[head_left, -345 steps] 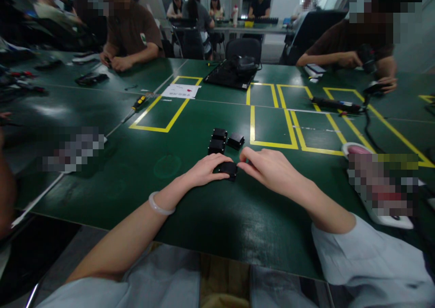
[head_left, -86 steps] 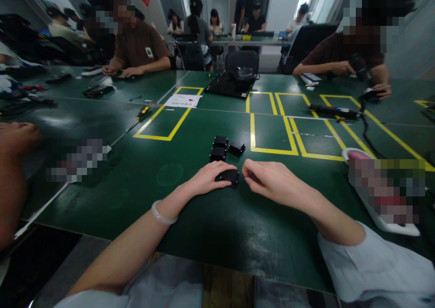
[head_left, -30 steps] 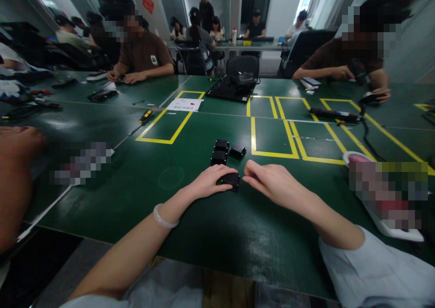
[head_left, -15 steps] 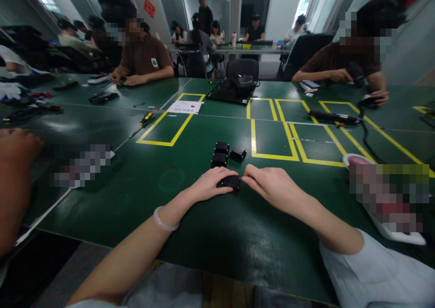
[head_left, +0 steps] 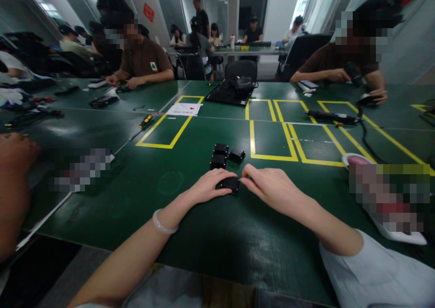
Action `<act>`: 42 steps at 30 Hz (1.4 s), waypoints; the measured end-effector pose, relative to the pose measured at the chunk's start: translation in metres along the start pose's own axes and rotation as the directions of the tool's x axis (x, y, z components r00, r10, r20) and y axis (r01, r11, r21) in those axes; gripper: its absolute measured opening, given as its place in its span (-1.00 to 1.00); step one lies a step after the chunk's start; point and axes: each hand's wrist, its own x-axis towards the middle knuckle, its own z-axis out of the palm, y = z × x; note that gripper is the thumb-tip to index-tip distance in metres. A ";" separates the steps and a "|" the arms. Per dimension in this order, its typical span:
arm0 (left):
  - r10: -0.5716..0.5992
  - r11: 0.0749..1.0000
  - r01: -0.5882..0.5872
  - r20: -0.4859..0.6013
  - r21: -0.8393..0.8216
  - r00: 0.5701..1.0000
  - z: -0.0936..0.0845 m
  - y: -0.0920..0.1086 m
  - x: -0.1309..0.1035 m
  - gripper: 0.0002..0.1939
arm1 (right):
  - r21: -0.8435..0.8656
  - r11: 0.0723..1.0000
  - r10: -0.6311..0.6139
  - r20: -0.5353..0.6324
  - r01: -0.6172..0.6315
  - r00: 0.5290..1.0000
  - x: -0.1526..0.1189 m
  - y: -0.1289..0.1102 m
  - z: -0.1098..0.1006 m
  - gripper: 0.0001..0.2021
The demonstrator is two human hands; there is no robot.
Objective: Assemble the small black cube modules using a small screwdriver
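A small black box [head_left: 230, 184] lies on the green table [head_left: 204, 235], gripped from the left between the thumb and fingers of my left hand [head_left: 211, 184]. My right hand [head_left: 267, 181] is closed in a pinch at the box's right end; whatever its fingertips hold is too small to make out. Just beyond my left hand, two more black boxes stand in a row, the nearer [head_left: 218, 161] and the farther [head_left: 220, 149]. To their right sits another black box [head_left: 237, 154], slightly turned.
A white tray [head_left: 404, 238] with blurred contents lies at the right. Yellow tape outlines [head_left: 273, 157], a screwdriver [head_left: 145, 121], a paper sheet [head_left: 184, 109] and a black panel [head_left: 227, 95] are farther back. Another person's arm [head_left: 13, 185] is at the left edge; two people work opposite.
The view has shifted slightly. Both hands keep nearly the same pose at the black box.
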 end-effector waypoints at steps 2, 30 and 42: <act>0.002 1.000 -0.002 -0.002 -0.003 1.000 0.000 0.000 0.000 -0.53 | -0.038 0.999 0.014 0.019 -0.013 1.000 0.001 0.001 0.001 -0.75; -0.001 1.000 0.001 -0.001 -0.003 1.000 0.002 -0.002 0.001 -0.55 | -0.010 0.999 -0.052 -0.025 0.052 0.998 0.000 -0.001 0.002 -0.86; -0.001 1.000 0.001 -0.005 -0.015 1.000 0.001 -0.001 0.000 -0.54 | 0.004 0.999 -0.033 -0.040 0.033 0.999 0.000 0.002 0.004 -0.85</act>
